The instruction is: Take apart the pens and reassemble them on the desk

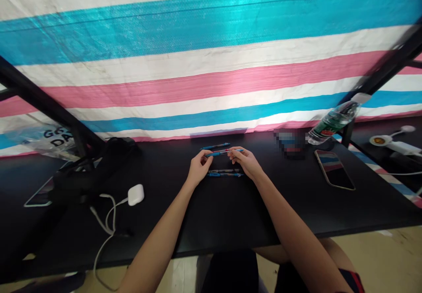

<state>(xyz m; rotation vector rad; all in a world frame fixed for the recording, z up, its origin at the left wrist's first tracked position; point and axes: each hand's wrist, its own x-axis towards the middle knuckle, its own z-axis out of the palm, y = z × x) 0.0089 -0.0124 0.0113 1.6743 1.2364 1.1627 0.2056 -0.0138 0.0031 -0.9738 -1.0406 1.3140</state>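
Both my hands hold one blue pen (220, 153) level above the black table (211, 214). My left hand (198, 168) pinches its left end, and my right hand (245, 161) grips its right end. Below the hands two more blue pens (224, 173) lie side by side on the table. Another blue pen (216, 146) lies a little farther back, near the striped sheet.
A white charger (136, 194) with a white cable lies at the left, beside black bags (89, 170). A phone (333, 168) lies face up at the right, behind it a tilted water bottle (334, 121). A striped blue, pink and white sheet (211, 64) hangs behind the table.
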